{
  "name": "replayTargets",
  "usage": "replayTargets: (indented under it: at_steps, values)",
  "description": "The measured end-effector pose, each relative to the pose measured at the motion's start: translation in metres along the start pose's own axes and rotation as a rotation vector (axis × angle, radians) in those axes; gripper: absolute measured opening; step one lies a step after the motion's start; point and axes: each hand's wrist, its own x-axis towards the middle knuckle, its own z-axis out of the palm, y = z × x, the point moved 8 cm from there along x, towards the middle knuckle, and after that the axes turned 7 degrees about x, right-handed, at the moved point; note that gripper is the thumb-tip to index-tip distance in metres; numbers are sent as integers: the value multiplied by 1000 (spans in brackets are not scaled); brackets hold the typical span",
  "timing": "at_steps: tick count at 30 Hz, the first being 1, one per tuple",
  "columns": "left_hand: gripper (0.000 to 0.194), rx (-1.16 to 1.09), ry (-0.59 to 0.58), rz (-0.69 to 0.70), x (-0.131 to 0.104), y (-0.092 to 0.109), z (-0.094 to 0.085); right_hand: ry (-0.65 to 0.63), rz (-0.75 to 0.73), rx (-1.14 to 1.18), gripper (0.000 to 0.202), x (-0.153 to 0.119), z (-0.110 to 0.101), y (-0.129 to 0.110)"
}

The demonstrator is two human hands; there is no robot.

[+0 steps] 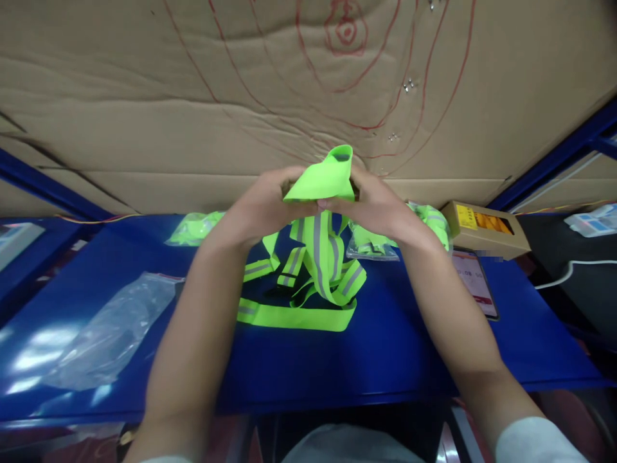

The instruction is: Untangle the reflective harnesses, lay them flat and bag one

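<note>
Neon-yellow reflective straps (pixel 321 247) with grey stripes hang from my two hands down onto the blue table. My left hand (pixel 267 199) grips a folded part of the strap from the left side. From the right, my right hand (pixel 373 199) is closed on the same fold, with the thumbs nearly meeting below it. One loop of the band stands up between the hands. Lower down, loose lengths of strap and a black buckle lie spread on the table. My fingers behind the band are partly hidden.
A clear plastic bag (pixel 118 331) lies at the left of the blue table (pixel 385 360). Bagged neon straps (pixel 197 228) sit at the back left, another bag (pixel 371 244) at the right. A cardboard box (pixel 486 228) and a phone (pixel 475 283) are beyond my right forearm. A cardboard panel (pixel 193 128) stands behind.
</note>
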Motion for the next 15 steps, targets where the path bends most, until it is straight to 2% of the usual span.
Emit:
replayTargets:
  at_steps: [2, 5, 7, 11, 13, 15]
  values:
    - [43, -48, 60, 20, 0, 0, -5, -55, -14, 47, 47, 1, 3, -1]
    - [42, -204, 273, 82, -1, 5, -20, -123, -37, 1, 45, 1, 6, -6]
    - [37, -318, 424, 120, -4, 13, -31, -176, -39, -34, 37, -1, 6, -11]
    - [24, -425, 683, 234, -16, 35, -54, -364, 33, 25, 28, -8, 7, -14]
    - [20, -475, 713, 289, -19, 42, -60, -432, 92, 74, 29, -12, 7, -12]
    - [20, -511, 699, 311, -20, 43, -62, -395, 126, 101, 23, -12, 1, -9]
